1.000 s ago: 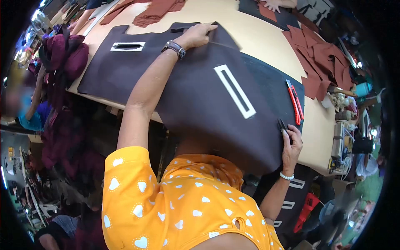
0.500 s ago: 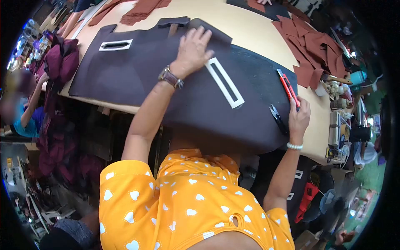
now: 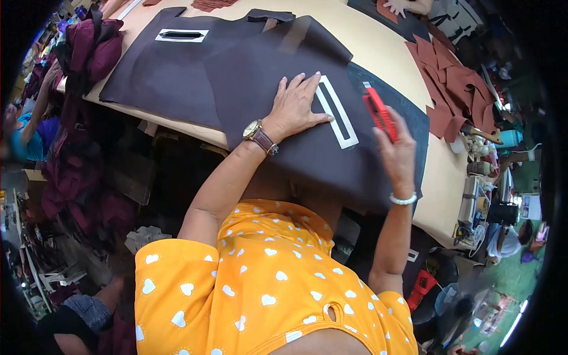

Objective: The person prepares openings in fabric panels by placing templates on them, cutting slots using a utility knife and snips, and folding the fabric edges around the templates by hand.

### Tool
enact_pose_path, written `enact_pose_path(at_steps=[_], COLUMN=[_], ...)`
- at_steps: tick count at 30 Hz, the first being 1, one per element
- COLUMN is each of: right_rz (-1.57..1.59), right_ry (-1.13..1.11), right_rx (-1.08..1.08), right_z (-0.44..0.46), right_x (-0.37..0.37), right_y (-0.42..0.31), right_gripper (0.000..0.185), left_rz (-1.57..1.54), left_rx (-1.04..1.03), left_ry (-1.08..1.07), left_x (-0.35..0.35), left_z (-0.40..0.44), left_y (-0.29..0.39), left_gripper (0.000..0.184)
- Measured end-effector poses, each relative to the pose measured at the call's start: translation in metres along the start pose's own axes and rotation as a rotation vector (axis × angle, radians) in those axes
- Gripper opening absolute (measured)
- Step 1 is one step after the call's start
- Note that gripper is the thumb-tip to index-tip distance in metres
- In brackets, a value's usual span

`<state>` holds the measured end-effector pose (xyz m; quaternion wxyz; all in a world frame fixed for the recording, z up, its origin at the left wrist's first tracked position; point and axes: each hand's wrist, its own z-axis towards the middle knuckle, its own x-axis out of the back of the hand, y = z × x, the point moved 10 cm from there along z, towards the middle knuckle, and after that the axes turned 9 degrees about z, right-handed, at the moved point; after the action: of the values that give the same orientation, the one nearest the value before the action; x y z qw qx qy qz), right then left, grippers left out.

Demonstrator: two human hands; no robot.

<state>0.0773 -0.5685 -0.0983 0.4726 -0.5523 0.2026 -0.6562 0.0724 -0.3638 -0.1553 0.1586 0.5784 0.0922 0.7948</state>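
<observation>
Reference: the table (image 3: 447, 192). Loose rust-coloured fabric pieces (image 3: 452, 89) lie overlapped on its right part; a rust-coloured stack (image 3: 212, 5) lies at its far side. A maroon fabric bundle (image 3: 94, 50) hangs at its left end, near a person in a turquoise top (image 3: 35, 141). Beyond its right edge are a turquoise container (image 3: 510, 138), white cables (image 3: 471, 238) and a white bag (image 3: 504, 244). Below its right part is a red item (image 3: 421, 289), identity unclear.

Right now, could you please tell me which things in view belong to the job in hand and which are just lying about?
Likely in the job:
- dark sheet, under the left hand
- white frame on it
- red cutter, in the right hand

Apparently just lying about:
- rust-red pieces on the table
- maroon cloth, at far left
</observation>
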Motion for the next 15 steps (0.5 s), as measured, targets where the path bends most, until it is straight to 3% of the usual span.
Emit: enact_pose_path(at_steps=[3, 6, 15], right_rz=[0.117, 0.011, -0.009], right_ry=[-0.102, -0.092, -0.078], right_rx=[0.069, 0.214, 0.213], right_z=[-0.007, -0.008, -0.007], right_x=[-0.045, -0.058, -0.061], right_y=[-0.011, -0.026, -0.022], right_gripper=[0.045, 0.045, 0.045], left_rz=[-0.015, -0.027, -0.031], left_rx=[0.002, 0.018, 0.009], left_ry=[0.004, -0.002, 0.022], left_x=[0.002, 0.003, 0.002], left_z=[-0.001, -0.001, -0.002], left_y=[0.0, 0.0, 0.0], left_gripper=[0.095, 0.095, 0.095])
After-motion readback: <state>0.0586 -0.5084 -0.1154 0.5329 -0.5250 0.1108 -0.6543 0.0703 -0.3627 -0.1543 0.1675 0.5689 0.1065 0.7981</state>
